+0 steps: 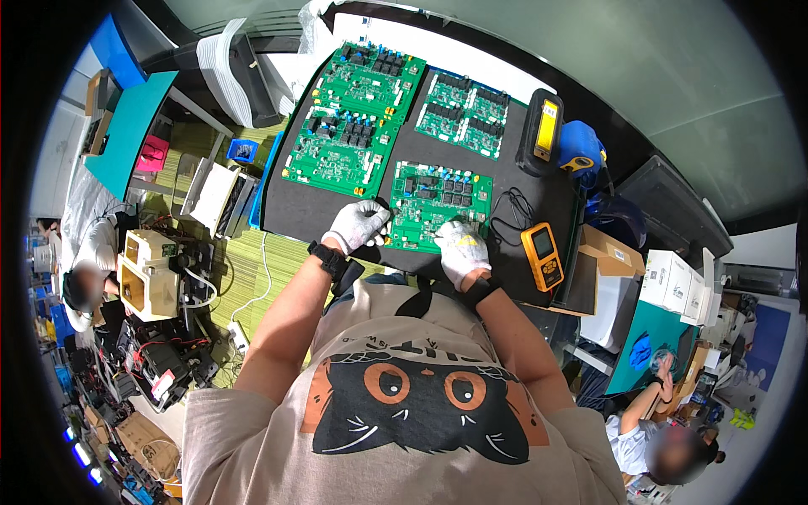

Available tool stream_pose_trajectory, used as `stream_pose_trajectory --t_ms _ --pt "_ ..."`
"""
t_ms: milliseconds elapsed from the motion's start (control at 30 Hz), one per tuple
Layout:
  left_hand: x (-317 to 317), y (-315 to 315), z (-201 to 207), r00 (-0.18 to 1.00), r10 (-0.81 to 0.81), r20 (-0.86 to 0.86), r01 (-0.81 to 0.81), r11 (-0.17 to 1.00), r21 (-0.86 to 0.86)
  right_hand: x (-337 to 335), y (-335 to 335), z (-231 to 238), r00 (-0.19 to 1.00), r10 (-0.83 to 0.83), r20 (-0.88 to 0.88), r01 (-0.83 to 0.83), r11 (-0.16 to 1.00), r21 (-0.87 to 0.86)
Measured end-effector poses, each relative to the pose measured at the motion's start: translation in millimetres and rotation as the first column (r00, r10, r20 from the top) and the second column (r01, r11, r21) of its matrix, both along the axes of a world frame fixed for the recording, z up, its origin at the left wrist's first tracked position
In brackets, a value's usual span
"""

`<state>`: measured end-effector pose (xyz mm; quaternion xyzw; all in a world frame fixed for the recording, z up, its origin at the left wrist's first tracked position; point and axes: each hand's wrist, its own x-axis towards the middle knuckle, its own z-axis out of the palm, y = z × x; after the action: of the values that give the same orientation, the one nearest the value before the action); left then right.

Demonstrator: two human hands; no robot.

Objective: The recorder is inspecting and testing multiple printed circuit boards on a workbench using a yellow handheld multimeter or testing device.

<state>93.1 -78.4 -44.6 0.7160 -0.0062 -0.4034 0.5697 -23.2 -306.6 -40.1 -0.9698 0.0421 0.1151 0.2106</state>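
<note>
A green circuit board [427, 205] with black and blue parts lies on the dark mat [337, 210] in front of me. My left hand [360, 225], in a white glove, has its fingers closed at the board's left edge near the lower corner. Also gloved, my right hand [461, 250] curls its fingers over the near edge, right of the middle; its fingertips are partly hidden. Farther off to the left lie a second circuit board [335, 151] and a third circuit board [364, 80]. A panel of smaller boards [463, 114] sits beyond the one I hold.
Right of the board are a yellow handheld meter [541, 256] and its coiled black cable [513, 210]. A black case with a yellow label [543, 133] and a blue tool [581, 150] stand at the far right. Cardboard boxes [608, 252] flank the table; co-workers sit on both sides.
</note>
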Motion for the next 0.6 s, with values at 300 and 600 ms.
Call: stream_pose_trajectory --t_ms 300,600 --pt "1 1 -2 1.000 -0.007 -0.012 0.007 1.000 -0.008 0 8 10 0.999 0.045 -0.010 -0.046 0.998 -0.035" --pt "1 1 -2 1.000 -0.005 -0.017 0.005 1.000 -0.014 4 12 12 0.998 0.051 -0.033 -0.054 0.996 -0.073"
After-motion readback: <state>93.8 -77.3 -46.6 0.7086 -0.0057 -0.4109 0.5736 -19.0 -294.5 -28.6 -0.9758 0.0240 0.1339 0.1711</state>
